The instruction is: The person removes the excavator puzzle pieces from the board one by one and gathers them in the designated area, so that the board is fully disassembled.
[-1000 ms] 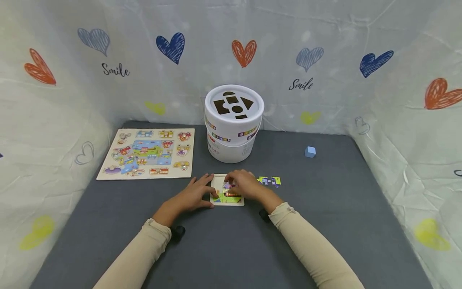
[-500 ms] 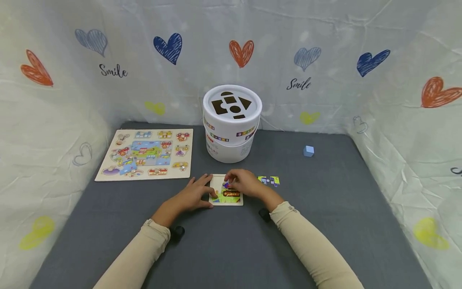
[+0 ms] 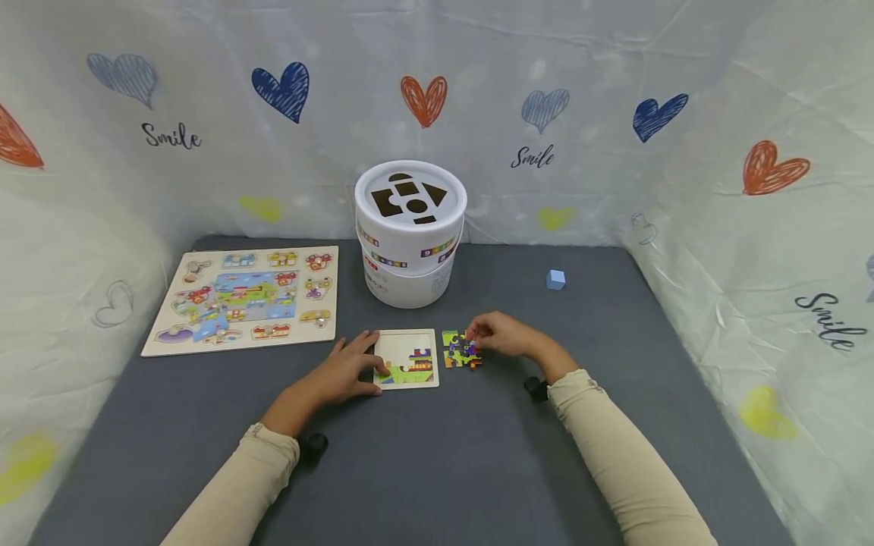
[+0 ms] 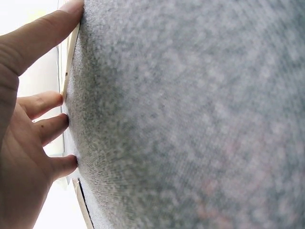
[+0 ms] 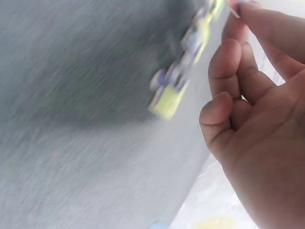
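Observation:
A small square wooden puzzle tray [image 3: 399,341] lies mid-table, its lower part filled with green and train-printed pieces and its upper part bare. My left hand [image 3: 337,373] rests along the tray's left side, fingers spread, the index fingertip on the lower left of the picture. Just right of the tray lie several loose jigsaw pieces [image 3: 453,356]; they look blurred in the right wrist view. Over their right side, my right hand [image 3: 508,336] pinches a small puzzle piece [image 5: 236,9] between thumb and index finger. Its print is mostly hidden.
A larger wooden puzzle board [image 3: 317,296] with knobbed pieces lies at the back left. Behind the tray stands a white bucket [image 3: 410,258] with shape holes in its lid. A blue cube [image 3: 556,280] sits at the back right. A printed curtain borders the table.
My right hand has moved right, from above the tray to the loose pieces, uncovering the train picture. My left hand stays at the tray. The head view has turned slightly right.

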`<state>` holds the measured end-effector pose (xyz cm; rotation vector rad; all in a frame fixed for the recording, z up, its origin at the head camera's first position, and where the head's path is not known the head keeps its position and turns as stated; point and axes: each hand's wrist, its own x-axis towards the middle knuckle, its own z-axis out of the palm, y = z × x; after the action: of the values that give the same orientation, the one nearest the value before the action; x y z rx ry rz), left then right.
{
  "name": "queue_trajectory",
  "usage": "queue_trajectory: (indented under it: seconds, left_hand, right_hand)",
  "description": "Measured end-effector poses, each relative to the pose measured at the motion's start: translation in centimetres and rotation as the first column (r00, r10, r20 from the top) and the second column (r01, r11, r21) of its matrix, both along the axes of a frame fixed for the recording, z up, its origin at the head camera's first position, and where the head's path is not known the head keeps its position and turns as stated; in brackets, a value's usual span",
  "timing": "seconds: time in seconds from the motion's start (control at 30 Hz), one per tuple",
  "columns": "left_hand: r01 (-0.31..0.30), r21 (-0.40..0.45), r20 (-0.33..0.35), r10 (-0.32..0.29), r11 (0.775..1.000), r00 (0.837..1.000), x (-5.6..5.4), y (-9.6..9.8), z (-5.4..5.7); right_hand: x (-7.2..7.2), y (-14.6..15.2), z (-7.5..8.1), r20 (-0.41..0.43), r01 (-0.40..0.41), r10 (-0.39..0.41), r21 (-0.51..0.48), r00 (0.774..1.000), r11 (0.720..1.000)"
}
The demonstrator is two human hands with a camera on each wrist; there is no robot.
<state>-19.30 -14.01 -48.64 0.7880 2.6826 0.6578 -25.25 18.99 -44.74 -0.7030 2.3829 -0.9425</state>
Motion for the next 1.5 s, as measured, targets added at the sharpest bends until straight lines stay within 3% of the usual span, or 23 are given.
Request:
queue_trajectory:
  seconds: [0.5,0.63,0.77,0.9,1.07,1.2,1.33,1.5]
  left_hand:
    - [0.004,-0.002,0.004,-0.004,1.000,1.000,0.1,0.0,0.2]
    - [0.008,0.006,0.001,-0.008,1.000,1.000,0.0,0.0,0.2]
    - [0.017,0.006,-0.002,-0.017,1.000,1.000,-0.2,0.1,0.1]
    - [0.010,-0.004,-0.002,-0.010,1.000,1.000,-0.1,0.1,0.0]
    - [0.001,-0.002,-0.005,-0.001,1.000,1.000,0.0,0.0,0.0]
    - [0.002,0.003,-0.017,-0.002,1.000,1.000,-0.1,0.0,0.1]
    - [0.004,0.006,-0.022,-0.004,1.000,1.000,-0.2,-0.1,0.1]
    - [0.000,0.009,-0.015,0.000,1.000,1.000,0.0,-0.2,-0.1]
  right_hand:
    - [0.1,1.1,-1.0,-0.065,0.006,-0.003,0.043,0.998,0.999]
    - [0.6,0.0,-0.7,-0.101,0.039,-0.032,0.066,0.994,0.997]
    - [1.5,-2.8,-0.5,-0.152,0.011,0.004,0.099,0.988,0.995]
    - [2.2,-5.8,-1.0,-0.281,-0.037,0.094,0.203,0.955,0.978]
    - [2.5,-7.4,-2.1,-0.423,0.014,0.137,0.335,0.895,0.942]
    - [2.6,-7.4,-2.5,-0.507,0.055,0.122,0.320,0.853,0.946]
    - [2.9,-7.4,-2.7,-0.554,0.060,0.106,0.273,0.826,0.960]
    - [3.4,-7.6,-2.8,-0.572,0.028,0.110,0.226,0.813,0.974]
